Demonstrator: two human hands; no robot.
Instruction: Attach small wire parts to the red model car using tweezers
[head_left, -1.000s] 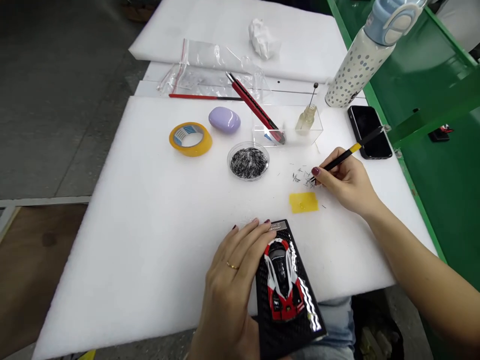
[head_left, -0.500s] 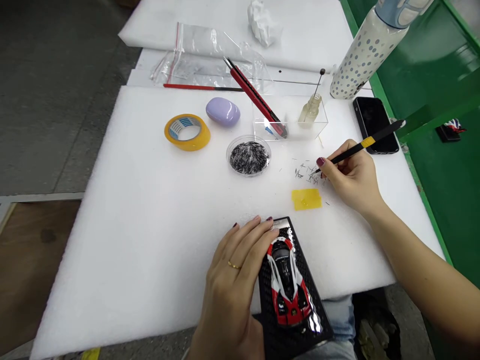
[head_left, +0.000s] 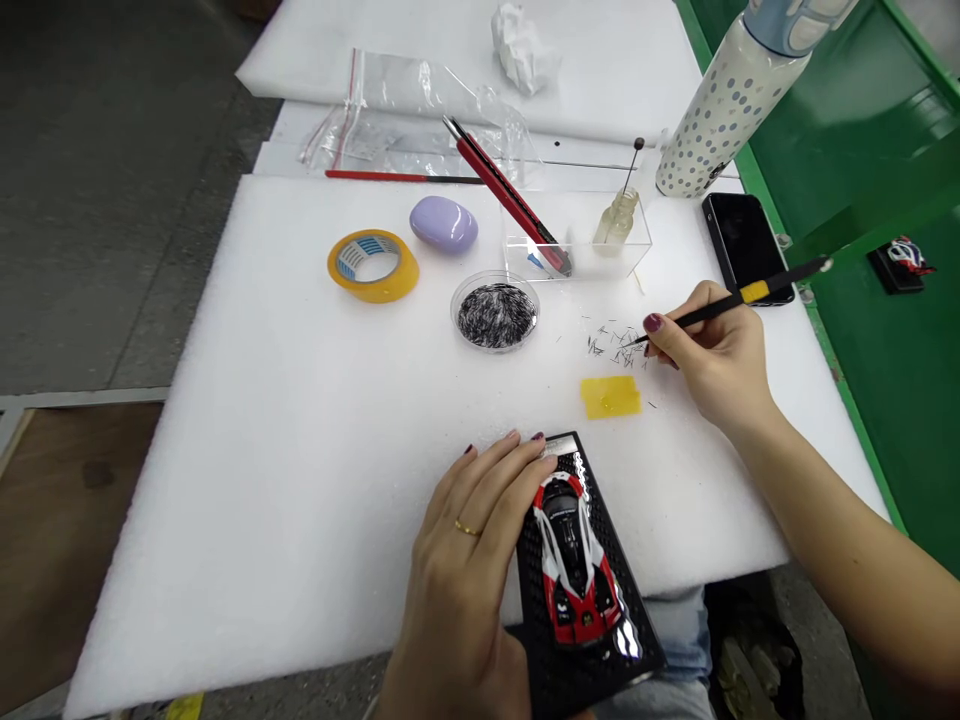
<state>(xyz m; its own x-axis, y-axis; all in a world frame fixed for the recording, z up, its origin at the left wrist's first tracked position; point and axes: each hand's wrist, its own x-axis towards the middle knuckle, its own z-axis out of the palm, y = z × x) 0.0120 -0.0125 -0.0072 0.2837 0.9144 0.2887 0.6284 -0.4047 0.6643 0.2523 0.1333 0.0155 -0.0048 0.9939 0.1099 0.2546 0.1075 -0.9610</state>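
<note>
My left hand (head_left: pixel 465 560) holds a red, white and black model car (head_left: pixel 574 565) on its black display base (head_left: pixel 637 625). Its fingers lie along the base's left side and reach the car's far end; the thumb is partly hidden. My right hand (head_left: pixel 716 350) pinches black tweezers (head_left: pixel 712 310) with a yellow band. Their fine tip points down among scattered tiny black slivers (head_left: pixel 611 342) on the white foam sheet (head_left: pixel 300 450). Just nearer lies a yellow tape piece (head_left: pixel 611 397). A round clear dish (head_left: pixel 496 312) of black slivers stands to the left.
Behind the dish are a yellow tape roll (head_left: pixel 375 265), a lilac case (head_left: pixel 444 223) and a clear box (head_left: pixel 585 225) with a red cutter (head_left: pixel 510 195) and a small glass bottle (head_left: pixel 616 220). A phone (head_left: pixel 746 240) and a dotted water bottle (head_left: pixel 727 120) border the right.
My right hand has shifted slightly right, and the tweezers lean lower, their back end further right. My left hand and the model car stay nearly where they were.
</note>
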